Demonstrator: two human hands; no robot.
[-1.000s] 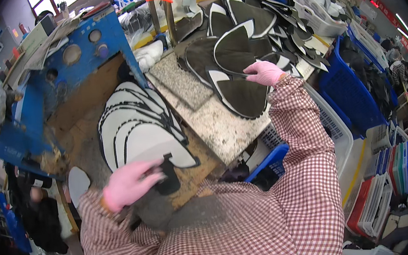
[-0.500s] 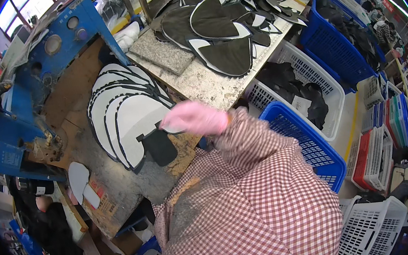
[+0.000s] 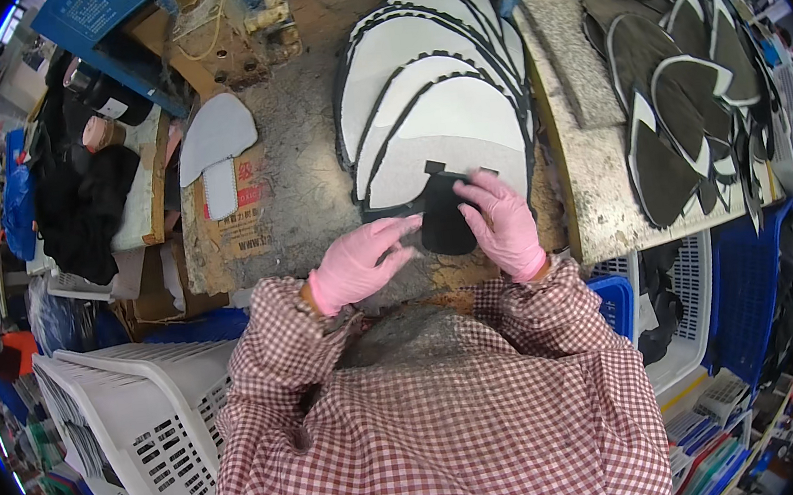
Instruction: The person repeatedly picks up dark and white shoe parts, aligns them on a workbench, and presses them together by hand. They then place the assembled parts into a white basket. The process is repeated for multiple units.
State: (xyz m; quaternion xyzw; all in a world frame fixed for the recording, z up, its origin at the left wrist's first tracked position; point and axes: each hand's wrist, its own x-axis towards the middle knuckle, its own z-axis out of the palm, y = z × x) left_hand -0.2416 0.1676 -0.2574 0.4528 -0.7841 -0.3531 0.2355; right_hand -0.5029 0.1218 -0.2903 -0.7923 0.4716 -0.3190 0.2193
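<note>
A small black tongue-shaped piece (image 3: 449,218) with a tabbed top edge lies over the near edge of a fanned stack of white, dark-edged curved pieces (image 3: 447,126). My left hand (image 3: 364,261), in a pink glove, is beside the black piece's left edge. Its fingers are stretched out and the thumb is apart, with nothing in them. At the black piece's right side is my right hand (image 3: 507,226), also gloved in pink. Its fingertips rest at the upper right edge, bent, with the thumb spread from them.
A pale curved template (image 3: 216,136) lies on the worn worktable (image 3: 298,185) at left. Blue machinery (image 3: 93,28) stands behind. Dark pieces with white edging (image 3: 665,94) are heaped on the right-hand table. White baskets (image 3: 160,437) stand at lower left, a blue basket (image 3: 742,274) at right.
My view has swung round to face the stack squarely. My left hand has come up from the lower edge to the black piece, and my right hand now sits at its right side.
</note>
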